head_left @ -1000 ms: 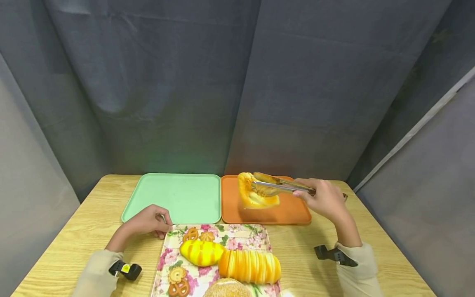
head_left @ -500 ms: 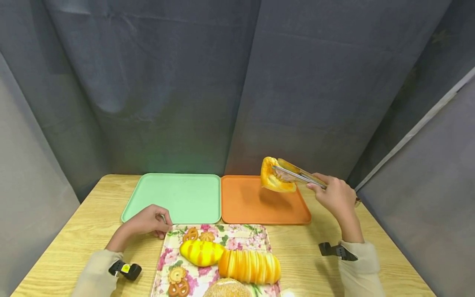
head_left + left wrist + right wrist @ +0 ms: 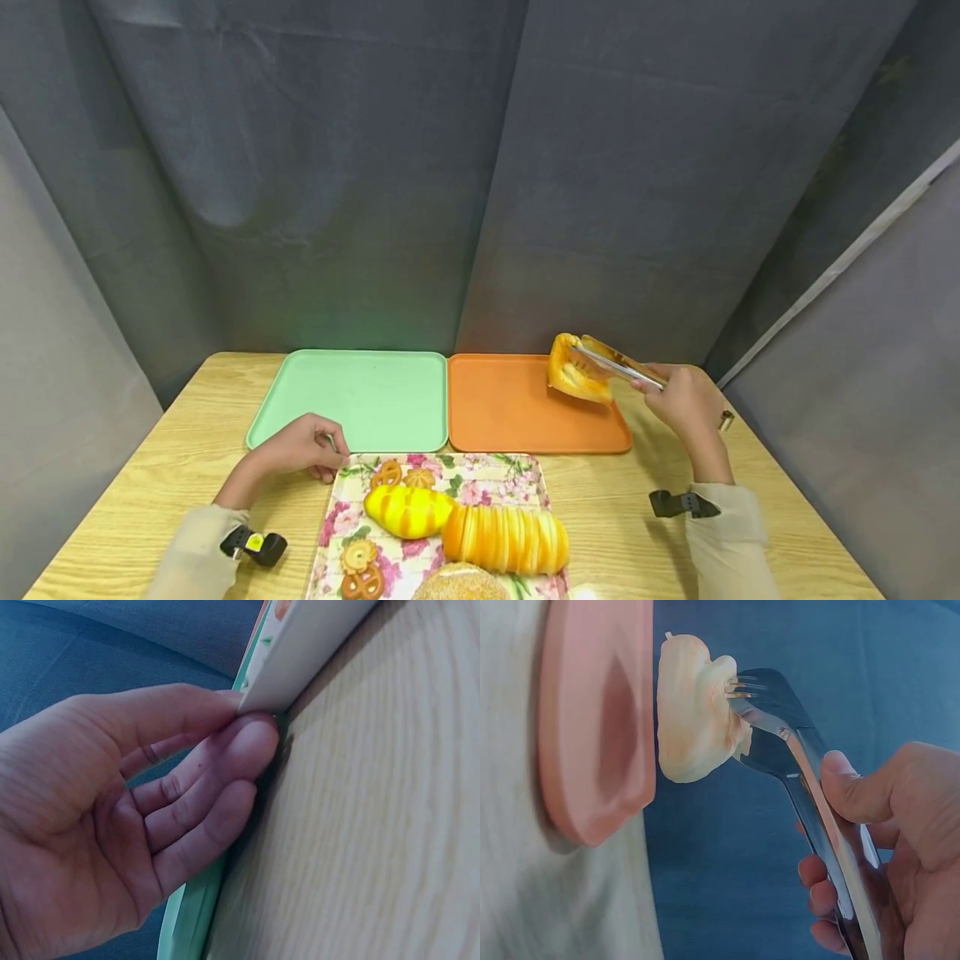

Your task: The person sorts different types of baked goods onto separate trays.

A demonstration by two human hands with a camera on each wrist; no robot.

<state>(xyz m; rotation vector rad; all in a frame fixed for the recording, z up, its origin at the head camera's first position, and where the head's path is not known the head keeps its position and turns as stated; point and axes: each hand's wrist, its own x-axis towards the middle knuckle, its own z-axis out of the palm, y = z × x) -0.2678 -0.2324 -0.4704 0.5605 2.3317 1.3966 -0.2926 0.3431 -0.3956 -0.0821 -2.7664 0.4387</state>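
Fingers wrapped around metal tongs (image 3: 621, 367), a right hand (image 3: 686, 402) holds a yellow pastry (image 3: 564, 375) just above an orange tray's (image 3: 502, 408) right end; the left hand (image 3: 303, 446) pinches a flowered tray's (image 3: 525, 477) far left corner

Head view forward-down; wrist views close; head, right share tongs (image 3: 621, 368).

No lettering or numbers can be read; the yellow sticker (image 3: 256, 542) on the left wrist device (image 3: 272, 551) is too small.
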